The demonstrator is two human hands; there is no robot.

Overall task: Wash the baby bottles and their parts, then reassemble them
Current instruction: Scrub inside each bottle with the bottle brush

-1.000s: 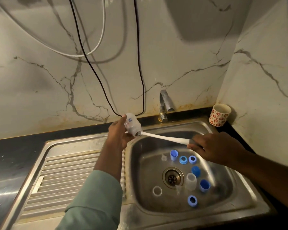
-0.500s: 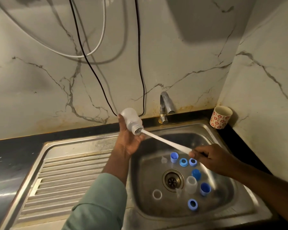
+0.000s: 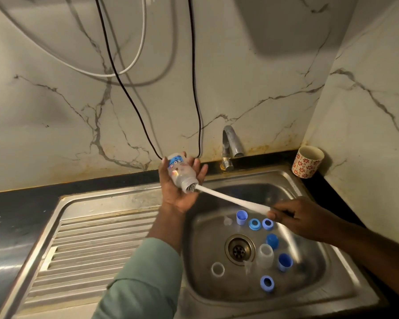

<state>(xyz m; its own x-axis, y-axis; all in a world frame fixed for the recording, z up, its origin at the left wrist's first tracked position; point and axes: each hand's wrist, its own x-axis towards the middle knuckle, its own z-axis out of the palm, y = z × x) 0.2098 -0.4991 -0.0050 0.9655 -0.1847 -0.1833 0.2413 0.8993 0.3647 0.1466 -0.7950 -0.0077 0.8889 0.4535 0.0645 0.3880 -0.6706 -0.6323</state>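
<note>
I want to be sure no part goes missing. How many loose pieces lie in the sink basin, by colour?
Blue pieces: 6
Clear or white pieces: 4
Total: 10

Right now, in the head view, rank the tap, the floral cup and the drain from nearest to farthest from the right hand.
From the right hand:
1. Drain, just below-left in the sink.
2. Tap, up-left at the wall.
3. Floral cup, in the back right corner; too close to the tap to call.
</note>
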